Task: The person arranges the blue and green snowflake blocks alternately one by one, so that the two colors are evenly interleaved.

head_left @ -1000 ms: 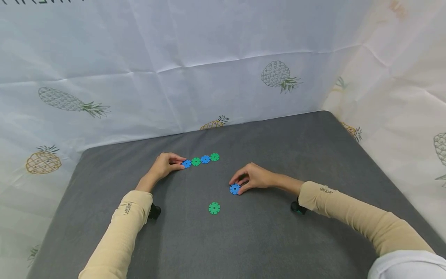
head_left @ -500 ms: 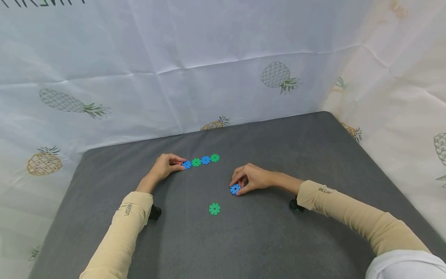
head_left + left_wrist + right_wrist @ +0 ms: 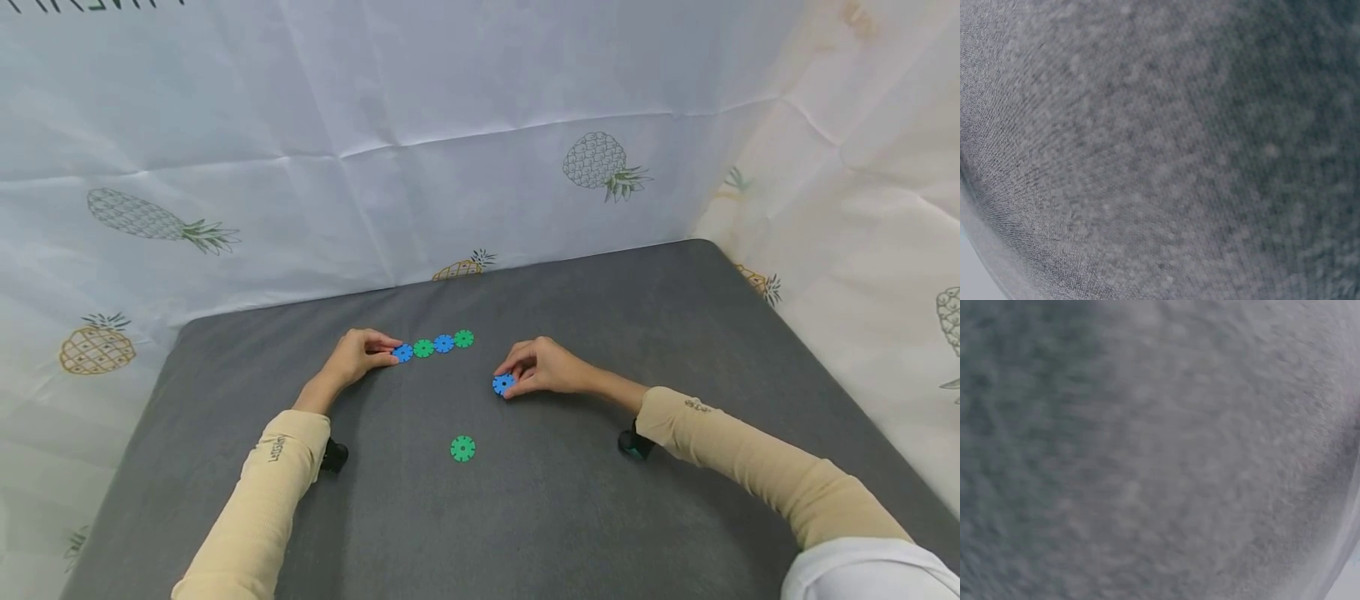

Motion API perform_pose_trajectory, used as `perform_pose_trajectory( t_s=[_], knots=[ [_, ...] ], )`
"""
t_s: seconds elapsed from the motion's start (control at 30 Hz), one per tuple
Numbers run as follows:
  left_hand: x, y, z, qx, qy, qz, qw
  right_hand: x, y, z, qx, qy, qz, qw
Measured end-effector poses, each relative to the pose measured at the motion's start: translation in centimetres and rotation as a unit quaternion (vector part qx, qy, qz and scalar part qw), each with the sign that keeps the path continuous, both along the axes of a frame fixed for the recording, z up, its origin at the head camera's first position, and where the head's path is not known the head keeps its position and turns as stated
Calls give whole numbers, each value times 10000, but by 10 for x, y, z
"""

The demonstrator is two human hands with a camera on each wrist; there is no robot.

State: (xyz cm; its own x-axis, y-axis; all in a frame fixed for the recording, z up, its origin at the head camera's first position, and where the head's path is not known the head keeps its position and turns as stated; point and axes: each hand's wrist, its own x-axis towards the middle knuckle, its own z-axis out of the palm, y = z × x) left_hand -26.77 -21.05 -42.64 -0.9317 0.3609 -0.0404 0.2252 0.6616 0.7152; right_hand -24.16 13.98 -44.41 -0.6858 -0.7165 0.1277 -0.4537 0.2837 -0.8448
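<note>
In the head view my left hand (image 3: 354,355) pinches a blue notched disc (image 3: 403,353) at the left end of a row. Running rightward and slightly back from it are a green notched disc (image 3: 423,348), a second blue disc (image 3: 444,343) and another green disc (image 3: 464,338). My right hand (image 3: 548,367), right of the row and nearer, pinches a separate blue notched disc (image 3: 503,384) between thumb and fingers. One loose green disc (image 3: 462,448) lies flat in front. Both wrist views show only blurred grey cloth.
Grey cloth covers the table (image 3: 570,500). Its far edge meets a white curtain (image 3: 480,200) printed with pineapples, which also hangs along the left and right sides. Black wrist cameras (image 3: 636,444) sit under both forearms.
My right hand has moved away from me, toward the row's level, carrying its blue disc. The left hand, the row and the loose green disc have stayed in place.
</note>
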Motion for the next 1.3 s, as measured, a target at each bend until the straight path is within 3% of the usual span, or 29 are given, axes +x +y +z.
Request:
perform_pose_trajectory(
  t_s=[0.37,0.6,0.7,0.97,1.3],
  knots=[
    [0,0,1,-34,-56,18,10000,-7,2,1,-226,-222,-486,9983],
    [-1,0,0,-44,-71,32,10000,1,-1,32,-358,-323,-684,9965],
    [-1,0,0,-44,-45,39,10000,-1,-2,32,-379,-282,-755,9960],
    [0,0,-1,-41,17,97,9999,-24,1,4,-345,-202,-1000,9942],
    [-2,-1,-2,0,30,60,10000,-39,-5,2,-459,-21,-1327,9901]
  ],
)
